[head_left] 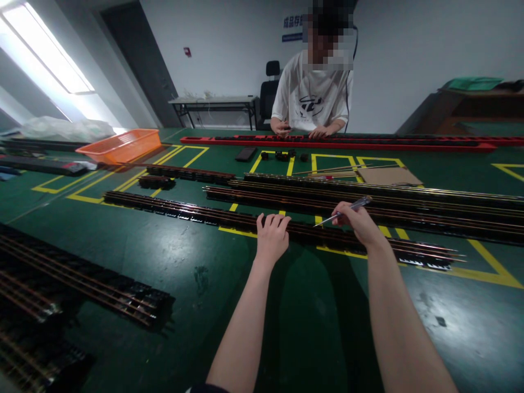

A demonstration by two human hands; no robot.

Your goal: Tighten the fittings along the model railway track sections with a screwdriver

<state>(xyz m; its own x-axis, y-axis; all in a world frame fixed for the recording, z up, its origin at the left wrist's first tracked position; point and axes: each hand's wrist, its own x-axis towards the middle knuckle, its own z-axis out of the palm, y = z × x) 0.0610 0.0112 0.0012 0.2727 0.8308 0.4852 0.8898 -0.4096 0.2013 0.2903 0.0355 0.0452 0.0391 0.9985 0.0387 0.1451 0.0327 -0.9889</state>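
Across the green table lies a long black strip with copper-coloured rods point(188, 210), running from the left to the lower right. My left hand point(272, 234) is bent over its near edge around the middle, fingers curled onto it and holding it. In my right hand point(354, 218) is a slim screwdriver point(327, 220) with a greyish handle. Its thin metal shaft slants down to the left, and the tip is at the strip, to the right of my left hand. Whether the tip touches a rod, I cannot tell.
More black rod strips point(401, 204) lie just beyond, and others point(82, 273) at the lower left. An orange basket point(123, 146) stands at the back left. Cardboard point(388, 176) and small black parts point(284, 155) lie farther back. A co-worker point(313, 98) sits behind a long red tray point(368, 145).
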